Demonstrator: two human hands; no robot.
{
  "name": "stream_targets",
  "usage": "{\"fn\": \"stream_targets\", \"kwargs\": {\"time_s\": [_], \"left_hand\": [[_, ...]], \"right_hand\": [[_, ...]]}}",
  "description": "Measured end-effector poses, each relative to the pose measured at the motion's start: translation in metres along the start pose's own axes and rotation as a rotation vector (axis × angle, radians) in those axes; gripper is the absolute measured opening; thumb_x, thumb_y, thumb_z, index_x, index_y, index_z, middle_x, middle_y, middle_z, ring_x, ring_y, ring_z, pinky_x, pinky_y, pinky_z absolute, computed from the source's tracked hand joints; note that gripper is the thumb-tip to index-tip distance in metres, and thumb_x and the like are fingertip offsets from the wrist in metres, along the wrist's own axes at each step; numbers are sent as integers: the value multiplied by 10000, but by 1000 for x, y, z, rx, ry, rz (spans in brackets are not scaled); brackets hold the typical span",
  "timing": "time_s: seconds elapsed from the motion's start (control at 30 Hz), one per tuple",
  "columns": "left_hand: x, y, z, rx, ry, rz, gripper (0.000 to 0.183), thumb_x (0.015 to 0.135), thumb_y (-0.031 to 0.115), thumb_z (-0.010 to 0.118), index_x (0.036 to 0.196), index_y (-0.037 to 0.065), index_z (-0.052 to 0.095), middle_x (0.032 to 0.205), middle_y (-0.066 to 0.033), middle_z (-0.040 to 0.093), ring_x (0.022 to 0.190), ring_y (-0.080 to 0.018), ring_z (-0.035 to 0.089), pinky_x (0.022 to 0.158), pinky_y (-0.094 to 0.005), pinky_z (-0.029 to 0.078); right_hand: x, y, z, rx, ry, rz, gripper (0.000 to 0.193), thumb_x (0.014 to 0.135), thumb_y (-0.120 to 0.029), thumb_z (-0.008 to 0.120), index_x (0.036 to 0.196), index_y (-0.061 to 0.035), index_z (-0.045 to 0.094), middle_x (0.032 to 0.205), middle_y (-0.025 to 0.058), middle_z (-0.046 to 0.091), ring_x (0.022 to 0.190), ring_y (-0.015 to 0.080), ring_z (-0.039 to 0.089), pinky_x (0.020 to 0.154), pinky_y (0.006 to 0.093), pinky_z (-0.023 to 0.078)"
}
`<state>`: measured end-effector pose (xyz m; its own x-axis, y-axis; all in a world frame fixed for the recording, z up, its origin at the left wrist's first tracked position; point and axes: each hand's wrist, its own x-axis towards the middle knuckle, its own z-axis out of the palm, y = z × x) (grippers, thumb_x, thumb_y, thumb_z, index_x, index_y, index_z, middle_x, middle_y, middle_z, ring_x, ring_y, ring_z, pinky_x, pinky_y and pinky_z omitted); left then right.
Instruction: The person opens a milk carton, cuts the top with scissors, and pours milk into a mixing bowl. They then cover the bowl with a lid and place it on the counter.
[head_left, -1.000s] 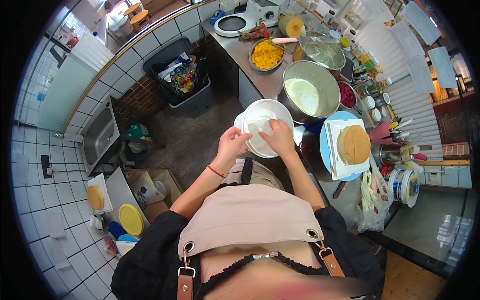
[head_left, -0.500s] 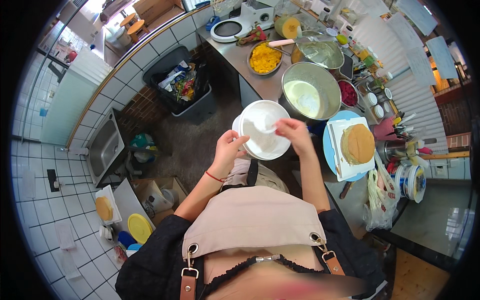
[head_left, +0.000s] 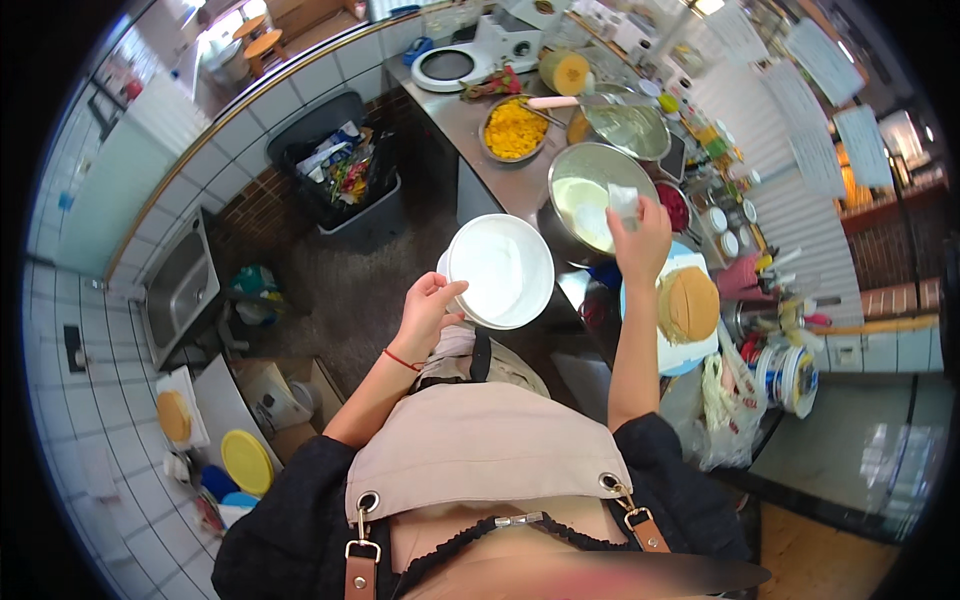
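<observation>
My left hand [head_left: 432, 308] grips a round white tub [head_left: 543, 300] by its rim, thumb over the edge. Something white lies inside; I cannot tell whether it is powder. In my right hand [head_left: 643, 240], the fingers pinch a small translucent scoop-like cup [head_left: 623, 202], held over the near right side of a deep steel mixing bowl [head_left: 600, 160]. Pale cream-coloured liquid [head_left: 580, 203] covers the bowl's bottom. What the small cup contains is hard to make out, and my fingers hide part of it.
A bowl of diced orange fruit [head_left: 514, 130] and a second steel bowl [head_left: 655, 140] with a spatula across it stand behind. A round sponge cake [head_left: 690, 305] sits right, beyond my forearm. A lined bin [head_left: 350, 205] and a sink [head_left: 182, 285] are left.
My right hand has moved from inside the tub up and right to the mixing bowl, carrying the small cup. The tub stays in my left hand; the whole view has shifted slightly.
</observation>
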<state>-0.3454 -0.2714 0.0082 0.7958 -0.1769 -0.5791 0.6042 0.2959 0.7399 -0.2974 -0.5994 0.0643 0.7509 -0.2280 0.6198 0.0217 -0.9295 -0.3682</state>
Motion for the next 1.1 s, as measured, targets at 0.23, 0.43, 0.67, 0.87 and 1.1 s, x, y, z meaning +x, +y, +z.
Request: {"fn": "stream_targets", "kwargs": {"time_s": [0.23, 0.43, 0.67, 0.87, 1.1], "left_hand": [[-20, -5, -45, -126, 181, -26, 160, 849, 124, 711, 884, 95, 557, 870, -5, 549, 869, -153, 601, 744, -380, 553], [-78, -55, -126, -311, 461, 32, 228, 808, 153, 755, 914, 102, 559, 928, -21, 583, 908, -149, 599, 705, -352, 553], [-166, -132, -189, -624, 1079, 135, 226, 752, 121, 724, 781, 59, 508, 664, -35, 525, 523, -111, 488, 454, -270, 381], [-221, -224, -211, -1020, 1423, 281, 234, 740, 113, 706, 735, 88, 474, 761, -44, 547, 654, -138, 552, 489, -289, 429], [-263, -273, -214, -1292, 1534, 257, 124, 789, 52, 643, 874, 51, 553, 940, -68, 611, 919, -219, 644, 809, -453, 580]], "right_hand": [[-89, -119, 68, 499, -681, -219, 492, 763, -236, 813, 1149, 9, 629, 1011, 164, 649, 891, 279, 634, 783, 369, 508], [-114, -247, 130, 809, -900, -217, 355, 861, -130, 726, 1179, 0, 637, 1046, 138, 687, 905, 234, 666, 784, 341, 529], [-208, -441, 203, 895, -1310, -940, 327, 842, -141, 725, 1128, -7, 641, 1004, 154, 677, 890, 285, 657, 785, 356, 528], [-401, -578, 218, 844, -1474, -1328, 531, 870, -270, 689, 1299, 0, 532, 1090, 218, 659, 984, 369, 641, 854, 445, 515], [-492, -653, 212, 248, -1539, -1207, 542, 890, -376, 559, 1271, -13, 427, 1010, 255, 676, 891, 404, 683, 806, 493, 537]]}}
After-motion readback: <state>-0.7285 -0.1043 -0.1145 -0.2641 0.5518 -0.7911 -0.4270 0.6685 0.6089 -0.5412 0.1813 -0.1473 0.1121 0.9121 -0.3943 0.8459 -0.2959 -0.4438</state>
